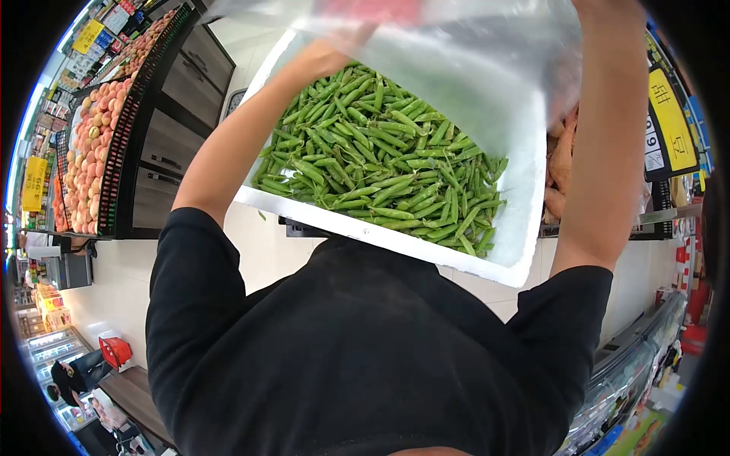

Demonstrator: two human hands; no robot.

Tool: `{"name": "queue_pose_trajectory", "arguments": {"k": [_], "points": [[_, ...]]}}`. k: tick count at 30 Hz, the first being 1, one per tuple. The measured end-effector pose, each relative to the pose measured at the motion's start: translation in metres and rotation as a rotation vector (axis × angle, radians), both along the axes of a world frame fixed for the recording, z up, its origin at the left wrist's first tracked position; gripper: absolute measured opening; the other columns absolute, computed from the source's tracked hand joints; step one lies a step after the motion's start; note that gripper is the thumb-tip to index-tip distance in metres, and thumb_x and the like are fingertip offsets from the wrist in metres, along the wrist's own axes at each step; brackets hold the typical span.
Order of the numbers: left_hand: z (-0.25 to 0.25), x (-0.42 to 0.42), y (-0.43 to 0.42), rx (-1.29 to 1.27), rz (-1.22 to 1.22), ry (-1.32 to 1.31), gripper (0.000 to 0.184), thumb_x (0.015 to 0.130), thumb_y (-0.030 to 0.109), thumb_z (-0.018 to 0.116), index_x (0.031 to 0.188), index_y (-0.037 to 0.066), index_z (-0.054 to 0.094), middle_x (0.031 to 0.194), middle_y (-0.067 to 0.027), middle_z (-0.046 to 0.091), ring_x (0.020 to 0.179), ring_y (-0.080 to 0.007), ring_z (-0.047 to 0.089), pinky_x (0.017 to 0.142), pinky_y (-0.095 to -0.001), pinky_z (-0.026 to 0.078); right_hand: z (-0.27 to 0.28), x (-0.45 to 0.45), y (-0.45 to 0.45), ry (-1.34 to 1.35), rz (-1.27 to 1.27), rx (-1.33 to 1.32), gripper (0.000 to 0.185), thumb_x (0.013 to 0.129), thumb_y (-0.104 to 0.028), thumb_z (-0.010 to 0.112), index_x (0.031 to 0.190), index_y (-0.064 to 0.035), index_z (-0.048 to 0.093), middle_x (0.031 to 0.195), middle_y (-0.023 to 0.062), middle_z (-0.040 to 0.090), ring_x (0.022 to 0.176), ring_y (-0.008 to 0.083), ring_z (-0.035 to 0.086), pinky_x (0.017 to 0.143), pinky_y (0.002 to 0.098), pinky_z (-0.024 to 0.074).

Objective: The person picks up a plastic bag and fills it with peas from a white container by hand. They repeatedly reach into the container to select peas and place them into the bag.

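A white foam box (525,266) full of green pea pods (380,152) is tilted in front of my body. Over its far side stretches a clear plastic bag (487,53), blurred, with a red patch near the top. My left hand (331,57) reaches over the box's left part, just above the pods, and its fingers disappear behind the plastic. At the upper right, my right hand (608,6) is raised beside the bag's edge. The frame's top cuts off its fingers, so their grip does not show.
On the left, peaches (95,152) fill a black-edged display stand (163,144). Brown-orange produce (561,163) lies right of the box, near a yellow price sign (673,121). A person (68,384) is at the lower left, near a red basket (115,351).
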State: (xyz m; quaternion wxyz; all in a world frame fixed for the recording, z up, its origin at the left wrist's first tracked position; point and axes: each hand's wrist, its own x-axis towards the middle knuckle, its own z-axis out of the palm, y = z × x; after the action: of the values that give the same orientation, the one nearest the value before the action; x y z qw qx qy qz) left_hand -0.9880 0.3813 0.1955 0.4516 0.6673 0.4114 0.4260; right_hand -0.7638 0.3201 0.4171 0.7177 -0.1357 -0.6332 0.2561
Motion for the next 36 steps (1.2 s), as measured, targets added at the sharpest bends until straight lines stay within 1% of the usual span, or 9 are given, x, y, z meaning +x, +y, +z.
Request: {"name": "queue_pose_trajectory", "arguments": {"k": [7,14,16,22,24,26,28,32,36], "points": [[0.011,0.021,-0.032,-0.352,-0.414,-0.570,0.035,0.087,0.027,0.068,0.117,0.010,0.063,0.091,-0.0075,0.068,0.080,-0.0190,0.063,0.071,-0.0337,0.051,-0.012,0.029,-0.031,-0.066,-0.322,0.225,0.035,0.093,-0.028,0.048,0.102,0.0029,0.064,0.090,0.0086,0.066,0.074,0.0177,0.058,0.070,0.0318,0.0488],[0.044,-0.016,0.028,-0.240,-0.173,-0.708,0.033,0.087,0.021,0.070,0.115,0.005,0.062,0.091,-0.0031,0.068,0.074,-0.0136,0.063,0.065,-0.0305,0.052,-0.083,0.125,-0.022,-0.340,-0.173,-0.115,0.043,0.090,-0.034,0.045,0.097,0.0031,0.065,0.082,0.0047,0.064,0.062,0.0118,0.051,0.056,0.0295,0.0422],[0.069,-0.035,0.050,-0.091,-0.125,-0.601,0.033,0.087,0.019,0.070,0.115,0.004,0.062,0.092,-0.0018,0.068,0.072,-0.0120,0.062,0.063,-0.0296,0.053,-0.093,0.131,-0.027,-0.604,-0.180,-0.323,0.032,0.093,-0.029,0.048,0.090,-0.0017,0.064,0.078,0.0010,0.060,0.066,0.0071,0.050,0.058,0.0202,0.0359],[0.176,-0.037,-0.039,0.887,0.186,0.145,0.023,0.085,0.012,0.068,0.104,-0.001,0.068,0.092,-0.0049,0.069,0.073,-0.0117,0.060,0.065,-0.0257,0.048,-0.156,0.094,-0.011,-0.281,-0.660,-0.520,0.026,0.094,-0.026,0.053,0.090,-0.0035,0.066,0.084,0.0002,0.063,0.078,0.0083,0.054,0.071,0.0225,0.0418],[0.153,-0.040,-0.065,0.885,0.525,1.052,0.050,0.084,0.041,0.067,0.124,0.010,0.062,0.091,-0.0122,0.065,0.087,-0.0263,0.061,0.079,-0.0395,0.049,-0.168,0.069,-0.030,-0.342,-0.346,-0.523,0.025,0.097,-0.023,0.053,0.103,-0.0003,0.062,0.101,0.0085,0.065,0.098,0.0158,0.061,0.094,0.0314,0.0444],[0.117,-0.007,-0.103,1.337,0.124,0.723,0.058,0.081,0.043,0.070,0.121,0.003,0.061,0.091,-0.0095,0.065,0.086,-0.0268,0.062,0.076,-0.0395,0.050,-0.190,0.044,-0.043,-0.339,0.034,-0.445,0.027,0.096,-0.026,0.054,0.106,-0.0018,0.061,0.103,0.0095,0.064,0.101,0.0195,0.061,0.099,0.0356,0.0423],[0.075,0.009,-0.119,1.252,-0.059,0.802,0.059,0.081,0.043,0.070,0.122,0.002,0.059,0.098,-0.0096,0.066,0.088,-0.0269,0.062,0.076,-0.0388,0.051,-0.197,0.006,-0.075,-0.167,0.154,-0.636,0.033,0.095,-0.034,0.056,0.105,-0.0033,0.064,0.099,0.0025,0.064,0.089,0.0125,0.057,0.084,0.0287,0.0436],[0.031,0.009,-0.114,1.080,-0.255,0.700,0.046,0.087,0.031,0.066,0.121,0.001,0.061,0.106,-0.0125,0.068,0.085,-0.0216,0.064,0.076,-0.0358,0.052,-0.211,0.007,-0.075,-0.574,-0.020,-0.745,0.035,0.096,-0.035,0.057,0.100,-0.0010,0.064,0.089,0.0006,0.064,0.080,0.0082,0.055,0.074,0.0251,0.0446],[0.010,-0.002,-0.074,0.258,-0.025,0.126,0.029,0.089,0.020,0.065,0.110,0.001,0.069,0.093,-0.0075,0.073,0.068,-0.0093,0.061,0.061,-0.0250,0.047,-0.232,0.017,-0.043,-0.482,-0.072,-0.714,0.040,0.096,-0.036,0.056,0.084,0.0012,0.065,0.073,0.0045,0.064,0.071,0.0086,0.056,0.069,0.0260,0.0451]]}}
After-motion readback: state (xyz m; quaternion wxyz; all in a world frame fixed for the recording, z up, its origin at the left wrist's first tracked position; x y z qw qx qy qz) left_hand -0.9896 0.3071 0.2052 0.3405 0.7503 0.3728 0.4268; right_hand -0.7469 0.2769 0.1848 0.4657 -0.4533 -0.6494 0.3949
